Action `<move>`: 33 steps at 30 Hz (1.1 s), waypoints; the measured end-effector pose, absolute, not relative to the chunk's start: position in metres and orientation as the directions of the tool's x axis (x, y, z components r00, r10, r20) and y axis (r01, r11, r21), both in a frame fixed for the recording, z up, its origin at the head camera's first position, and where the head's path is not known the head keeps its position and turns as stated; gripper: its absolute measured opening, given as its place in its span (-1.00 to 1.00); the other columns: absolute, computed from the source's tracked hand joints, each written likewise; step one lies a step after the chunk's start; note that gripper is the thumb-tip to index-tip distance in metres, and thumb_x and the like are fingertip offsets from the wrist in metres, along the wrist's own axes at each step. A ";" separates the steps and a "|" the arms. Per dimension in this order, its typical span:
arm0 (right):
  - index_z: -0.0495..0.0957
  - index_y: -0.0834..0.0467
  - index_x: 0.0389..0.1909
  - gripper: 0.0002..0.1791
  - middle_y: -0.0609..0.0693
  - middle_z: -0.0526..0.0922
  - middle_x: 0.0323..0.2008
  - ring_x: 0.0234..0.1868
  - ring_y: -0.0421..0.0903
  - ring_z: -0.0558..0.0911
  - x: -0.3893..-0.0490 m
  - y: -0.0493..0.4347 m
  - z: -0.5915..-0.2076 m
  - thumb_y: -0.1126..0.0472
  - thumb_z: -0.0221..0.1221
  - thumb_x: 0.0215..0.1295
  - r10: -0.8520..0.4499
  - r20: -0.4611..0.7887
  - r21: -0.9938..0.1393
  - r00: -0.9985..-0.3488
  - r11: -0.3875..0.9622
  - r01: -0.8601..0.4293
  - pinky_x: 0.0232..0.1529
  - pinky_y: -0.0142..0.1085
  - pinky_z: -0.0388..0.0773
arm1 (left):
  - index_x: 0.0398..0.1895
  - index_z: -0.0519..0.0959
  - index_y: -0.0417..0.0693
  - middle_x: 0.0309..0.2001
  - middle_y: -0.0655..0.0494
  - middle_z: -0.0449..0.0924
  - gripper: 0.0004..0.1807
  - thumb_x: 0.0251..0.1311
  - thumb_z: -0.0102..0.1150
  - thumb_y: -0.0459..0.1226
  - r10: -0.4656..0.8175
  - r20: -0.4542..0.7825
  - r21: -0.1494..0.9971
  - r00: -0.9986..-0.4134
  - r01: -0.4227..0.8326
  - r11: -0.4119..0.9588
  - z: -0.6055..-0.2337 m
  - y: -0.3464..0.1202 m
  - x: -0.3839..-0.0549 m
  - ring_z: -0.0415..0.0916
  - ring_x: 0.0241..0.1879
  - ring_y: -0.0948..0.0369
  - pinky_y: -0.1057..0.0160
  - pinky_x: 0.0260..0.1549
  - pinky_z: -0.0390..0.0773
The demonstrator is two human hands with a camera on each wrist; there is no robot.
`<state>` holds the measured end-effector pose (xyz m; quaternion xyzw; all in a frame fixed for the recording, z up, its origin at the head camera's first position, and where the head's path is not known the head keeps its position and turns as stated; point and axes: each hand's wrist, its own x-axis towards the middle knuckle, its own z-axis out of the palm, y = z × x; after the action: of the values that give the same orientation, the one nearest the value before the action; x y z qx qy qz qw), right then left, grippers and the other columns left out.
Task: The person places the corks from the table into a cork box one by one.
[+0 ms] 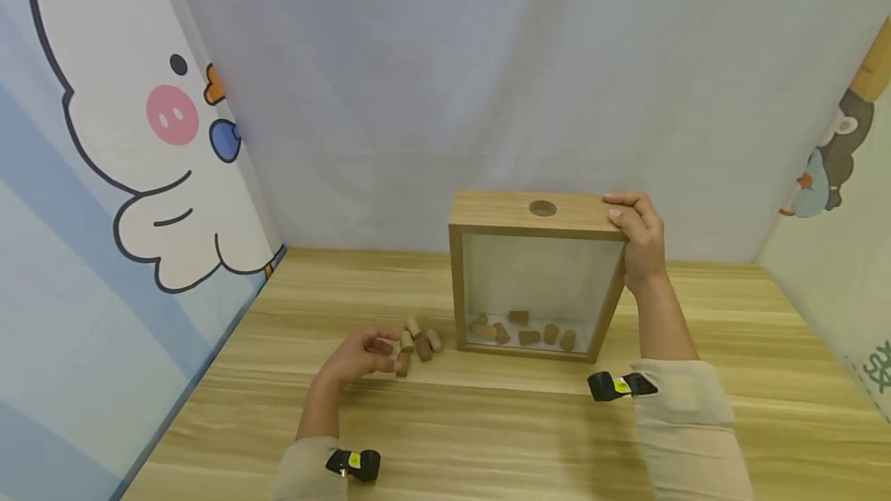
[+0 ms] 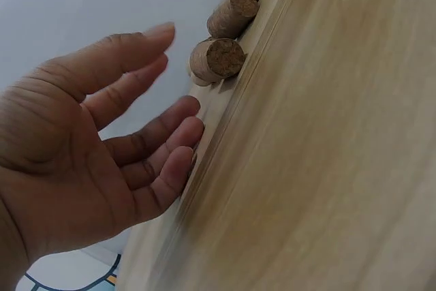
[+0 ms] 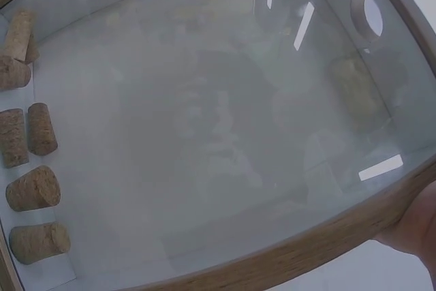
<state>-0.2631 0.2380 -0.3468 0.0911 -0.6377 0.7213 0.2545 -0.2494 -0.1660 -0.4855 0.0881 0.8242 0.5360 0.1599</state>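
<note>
A wooden-framed display box (image 1: 455,284) with a clear front stands upright on the table, with a round hole (image 1: 543,209) in its top. Several corks (image 3: 42,129) lie along its floor inside. My right hand (image 1: 643,242) grips the box's upper right corner, thumb and fingers over the top edge. To the left of the box, a small group of loose corks (image 1: 424,348) lies on the wood. Beside them is my left hand (image 1: 358,358), fingers loosely bent and apart, palm bare in the left wrist view. Its fingertips are close to the nearest cork (image 2: 225,59).
The wood-grain table (image 1: 487,431) runs back to a pale curtain (image 1: 418,99). Cartoon-printed cloth (image 1: 76,253) closes off the left side, and another printed panel (image 1: 821,253) stands at the right. Each sleeve carries a black wrist camera (image 1: 362,465).
</note>
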 end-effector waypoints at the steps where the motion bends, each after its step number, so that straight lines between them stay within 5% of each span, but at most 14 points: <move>1: 0.56 0.03 -0.30 -0.73 -0.01 0.39 -0.15 -0.18 -0.12 0.34 -0.263 0.238 -0.347 0.34 -0.11 0.20 0.251 0.453 -0.875 -0.855 -0.056 -0.480 -0.15 -0.21 0.21 | 0.04 0.50 -0.23 -0.12 -0.15 0.49 -0.49 -0.06 0.39 -0.36 0.318 -0.173 0.906 -0.932 -0.025 0.422 -0.486 -0.166 -0.250 0.43 -0.14 0.05 0.06 -0.22 0.47; 20: 0.60 0.05 -0.32 -0.72 0.03 0.45 -0.19 -0.21 -0.05 0.39 -0.265 0.238 -0.348 0.34 -0.08 0.16 0.282 0.461 -0.865 -0.841 -0.069 -0.497 -0.27 -0.19 0.29 | -0.19 0.58 -0.24 -0.30 -0.08 0.45 -0.55 -0.28 0.48 -0.46 0.359 -0.167 0.848 -0.918 0.052 0.528 -0.492 -0.162 -0.259 0.36 -0.28 0.10 0.22 -0.40 0.43; 33: 0.59 0.05 -0.33 -0.71 0.01 0.43 -0.19 -0.25 -0.08 0.38 -0.266 0.239 -0.350 0.37 -0.10 0.15 0.272 0.480 -0.853 -0.834 -0.077 -0.516 -0.27 -0.24 0.31 | -0.21 0.56 -0.17 -0.31 -0.02 0.51 -0.58 -0.24 0.45 -0.44 0.402 -0.156 0.862 -0.902 0.074 0.502 -0.480 -0.156 -0.253 0.45 -0.26 0.10 0.14 -0.33 0.47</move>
<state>-0.2661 0.2386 -0.3498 0.0980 -0.6232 0.7272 0.2707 -0.2531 -0.1556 -0.4800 0.1399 0.8495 0.4791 0.1709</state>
